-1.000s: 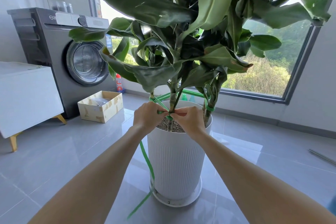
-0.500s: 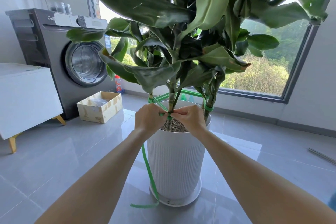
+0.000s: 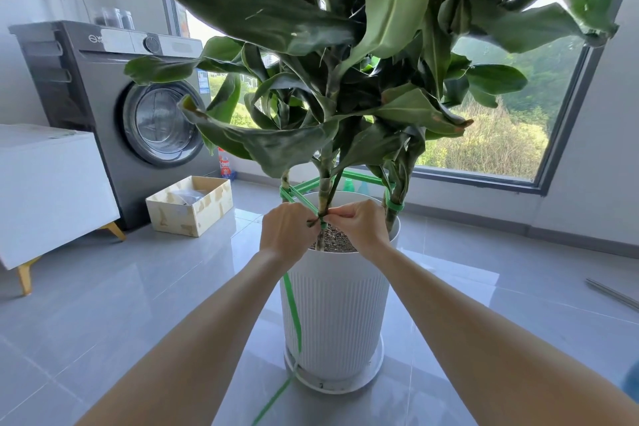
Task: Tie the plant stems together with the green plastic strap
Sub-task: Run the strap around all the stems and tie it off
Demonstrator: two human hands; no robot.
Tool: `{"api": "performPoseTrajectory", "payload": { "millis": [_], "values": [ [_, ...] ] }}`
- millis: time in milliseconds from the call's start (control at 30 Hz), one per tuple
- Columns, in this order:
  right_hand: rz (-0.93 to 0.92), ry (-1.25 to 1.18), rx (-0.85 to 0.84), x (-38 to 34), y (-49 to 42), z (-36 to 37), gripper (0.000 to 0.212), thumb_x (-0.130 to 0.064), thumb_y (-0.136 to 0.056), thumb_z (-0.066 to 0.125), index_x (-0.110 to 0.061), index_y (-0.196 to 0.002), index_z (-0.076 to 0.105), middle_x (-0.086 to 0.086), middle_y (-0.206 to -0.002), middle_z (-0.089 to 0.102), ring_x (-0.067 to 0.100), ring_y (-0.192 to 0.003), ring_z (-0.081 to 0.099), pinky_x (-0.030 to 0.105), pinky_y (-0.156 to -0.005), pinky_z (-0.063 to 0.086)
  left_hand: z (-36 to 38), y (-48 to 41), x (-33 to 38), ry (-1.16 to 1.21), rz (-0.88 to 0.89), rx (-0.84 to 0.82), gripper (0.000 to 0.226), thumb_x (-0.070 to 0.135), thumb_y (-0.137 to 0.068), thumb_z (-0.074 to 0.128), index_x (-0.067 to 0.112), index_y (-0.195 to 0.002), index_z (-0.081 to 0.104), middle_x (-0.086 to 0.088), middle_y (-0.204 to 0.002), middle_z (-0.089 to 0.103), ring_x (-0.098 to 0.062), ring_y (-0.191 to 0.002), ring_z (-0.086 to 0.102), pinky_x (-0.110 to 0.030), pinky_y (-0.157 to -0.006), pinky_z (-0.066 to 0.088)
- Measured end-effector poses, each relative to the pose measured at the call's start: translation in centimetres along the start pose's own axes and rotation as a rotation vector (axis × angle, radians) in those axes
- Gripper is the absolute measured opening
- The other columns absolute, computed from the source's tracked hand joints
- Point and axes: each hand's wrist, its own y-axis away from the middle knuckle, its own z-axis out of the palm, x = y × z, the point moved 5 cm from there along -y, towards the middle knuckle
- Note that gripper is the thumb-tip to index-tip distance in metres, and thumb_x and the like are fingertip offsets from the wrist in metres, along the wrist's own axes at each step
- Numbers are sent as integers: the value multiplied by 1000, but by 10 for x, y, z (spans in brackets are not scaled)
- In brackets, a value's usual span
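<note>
Directly below the camera, two bare forearms are reaching forward to a potted plant. The left hand and the right hand are meeting at the middle stem, just above the soil. Both hands are curling their fingers and pinching the green plastic strap, one on each side of the stem, where the strap is bunching into a small knot.

A loose tail of strap is hanging from under the left hand, running down the front of the white ribbed pot and trailing onto the grey tiled floor. The pot is sitting in a white saucer. Above the hands, the strap is looping between the left stem, the middle stem and the right stem, and is wrapping the right one in a band.

Farther left, an open cardboard box is lying on the floor beside a white cabinet. Behind them, a grey front-loading washing machine is standing; its logo is too small to read. A bottle with a red label, unreadable, is standing by it. At the back, a large window is showing green hillside.
</note>
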Motion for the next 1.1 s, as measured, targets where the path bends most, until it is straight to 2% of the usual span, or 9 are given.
{"api": "performPoseTrajectory", "payload": {
  "millis": [167, 300, 367, 433, 533, 667, 833, 967, 1100],
  "values": [
    [6, -5, 0, -1, 1, 0, 19, -13, -77, 77, -10, -95, 75, 5, -85, 75, 6, -71, 64, 24, -73, 54, -1, 1, 0, 15, -9, 12, 33, 34, -89, 55, 11, -73, 73, -3, -64, 66, -23, -63, 61, -32, -62, 53],
    [2, 3, -14, -1, 0, -1, 19, -15, -77, 77, -10, -95, 75, 4, -84, 75, -1, -64, 59, 11, -63, 48, -1, -1, -2, 60, -29, 6, 32, 32, -87, 58, 10, -70, 73, -3, -61, 66, -21, -58, 60, -30, -59, 53],
    [16, -3, -25, 1, -2, -1, 20, -15, -77, 78, -10, -96, 75, 3, -83, 75, 1, -66, 60, 9, -62, 47, -2, -1, -2, 46, -15, 12, 32, 33, -87, 59, 10, -69, 72, -3, -60, 65, -21, -59, 60, -31, -61, 54],
    [51, -42, -45, 4, -3, -1, 20, -14, -76, 78, -10, -96, 75, 3, -84, 75, 7, -72, 65, 12, -68, 51, -2, 0, 1, -7, 12, 23, 34, 33, -89, 56, 11, -68, 71, -3, -60, 64, -21, -59, 59, -29, -59, 50],
    [142, -181, -105, 10, -5, 0, 21, -8, -76, 77, -7, -97, 75, 7, -89, 75, 17, -85, 70, 26, -84, 56, 0, 2, 6, -117, 88, 39, 36, 33, -92, 50, 12, -70, 69, -1, -62, 61, -21, -61, 58, -29, -60, 46],
    [204, -224, -174, 13, -6, 0, 22, -7, -79, 74, -8, -100, 74, 7, -96, 74, 18, -88, 69, 26, -85, 56, 3, 2, 10, -201, 134, 49, 33, 33, -94, 47, 14, -78, 70, 0, -71, 67, -20, -67, 63, -32, -66, 52],
    [206, -194, -251, 17, -9, -1, 24, -2, -83, 69, -11, -105, 73, 3, -99, 73, 18, -99, 67, 24, -91, 52, 2, 4, 17, -231, 190, 44, 34, 33, -95, 44, 13, -85, 71, -3, -79, 69, -23, -77, 65, -31, -70, 51],
    [214, -163, -356, 16, -9, -2, 35, 8, -85, 59, -10, -113, 69, 4, -111, 70, 14, -102, 64, 22, -94, 49, 1, 7, 12, -184, 233, -29, 37, 31, -93, 41, 12, -75, 68, -2, -72, 66, -21, -66, 61, -29, -63, 45],
    [242, -155, -397, 16, -9, -3, 40, 11, -87, 53, -13, -116, 68, 1, -115, 69, 23, -113, 59, 31, -99, 48, -1, 11, 9, -119, 223, -78, 42, 31, -89, 33, 8, -63, 56, -4, -64, 59, -21, -61, 59, -31, -62, 47]
  ]
}}
